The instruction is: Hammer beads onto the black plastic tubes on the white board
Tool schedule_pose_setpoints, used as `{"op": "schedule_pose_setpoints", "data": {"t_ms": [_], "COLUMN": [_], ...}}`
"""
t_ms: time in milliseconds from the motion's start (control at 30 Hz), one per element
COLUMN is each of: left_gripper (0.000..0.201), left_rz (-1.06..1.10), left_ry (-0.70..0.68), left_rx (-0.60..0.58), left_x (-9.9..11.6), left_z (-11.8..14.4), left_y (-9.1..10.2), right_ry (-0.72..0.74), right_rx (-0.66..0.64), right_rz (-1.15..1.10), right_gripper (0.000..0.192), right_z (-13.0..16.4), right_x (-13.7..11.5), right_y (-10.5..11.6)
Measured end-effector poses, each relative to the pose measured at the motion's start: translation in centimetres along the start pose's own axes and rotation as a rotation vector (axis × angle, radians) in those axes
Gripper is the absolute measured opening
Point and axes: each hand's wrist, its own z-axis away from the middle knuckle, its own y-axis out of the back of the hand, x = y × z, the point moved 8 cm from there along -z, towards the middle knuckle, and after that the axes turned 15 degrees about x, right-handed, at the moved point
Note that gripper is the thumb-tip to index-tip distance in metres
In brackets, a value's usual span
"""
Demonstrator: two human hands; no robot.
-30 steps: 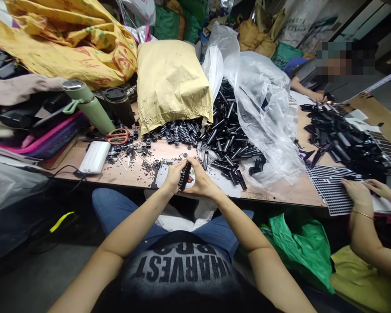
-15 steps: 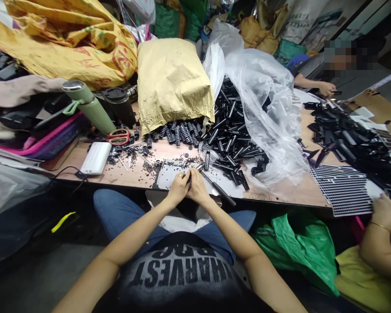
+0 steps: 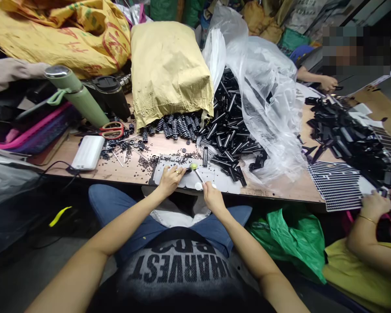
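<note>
My left hand [image 3: 170, 179] rests on a white sheet [image 3: 218, 179] at the table's front edge. Its fingertips pinch something small and dark beside a yellow-green knob [image 3: 193, 166]. My right hand [image 3: 212, 198] is a little to the right and nearer to me, gripping the near end of a thin metal rod [image 3: 199, 175] that runs up to that knob. Just beyond lie loose black tubes [image 3: 230, 139] spilling from a clear plastic bag [image 3: 267, 100], and beaded black cylinders [image 3: 177, 127] under a tan paper sack [image 3: 169, 69].
Red-handled scissors [image 3: 113, 128], a white power bank [image 3: 87, 152], a green flask [image 3: 76, 96] and small black bits lie at left. At right, another person's hand [image 3: 374, 205] works by a perforated sheet [image 3: 339, 184] and a heap of black parts [image 3: 348, 137]. A green bag [image 3: 296, 237] hangs below the table.
My hands held a beaded black cylinder together, then pressed close over a thin rod. Now they have come apart, the right drawn back toward me. The view has tilted down slightly.
</note>
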Motion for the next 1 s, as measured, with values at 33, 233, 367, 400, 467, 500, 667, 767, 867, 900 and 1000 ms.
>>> {"op": "schedule_pose_setpoints", "data": {"t_ms": [33,233,367,400,467,500,667,767,867,900,1000], "left_gripper": [0.046,0.07,0.063,0.06,0.057,0.054,0.04,0.046,0.052,0.054,0.057], "left_rz": [0.0,0.02,0.035,0.046,0.074,0.079,0.171,0.325,0.27,0.211,0.105], "left_ry": [0.013,0.018,-0.004,-0.011,0.015,0.064,0.245,0.358,0.687,0.751,0.852], "left_rx": [-0.009,-0.079,-0.088,-0.082,-0.096,-0.118,-0.272,-0.243,0.018,0.08,0.062], "left_x": [0.3,3.2,3.3,3.0,2.4,1.9,1.7,-0.1,-7.1,-9.3,-13.9], "left_z": [0.0,0.6,0.8,0.5,-0.2,-0.6,-1.5,-3.8,-8.6,-10.3,-14.7], "left_y": [-0.2,-1.8,-2.7,-2.7,-2.7,-2.7,-1.1,-0.1,0.4,0.2,-1.9], "right_ry": [-0.001,0.109,0.25,0.263,0.26,0.25,0.132,0.082,0.126,0.162,0.234], "right_rx": [-0.039,0.079,-0.115,-0.154,-0.158,-0.129,0.055,0.109,0.186,0.221,0.317], "right_rz": [0.034,-0.106,0.022,0.065,0.083,0.067,0.102,0.199,0.206,0.182,0.128], "right_gripper": [0.032,0.042,0.038,0.037,0.036,0.037,0.037,0.035,0.032,0.03,0.025], "right_z": [0.2,0.2,1.0,1.1,0.7,0.4,-1.8,-2.5,-3.2,-3.5,-5.5], "right_x": [-0.3,-4.6,-7.9,-8.2,-8.2,-8.0,-3.3,0.4,1.7,1.4,-0.2], "right_y": [-0.1,2.1,-1.1,-1.8,-2.1,-1.7,1.1,1.0,0.3,0.2,0.1]}}
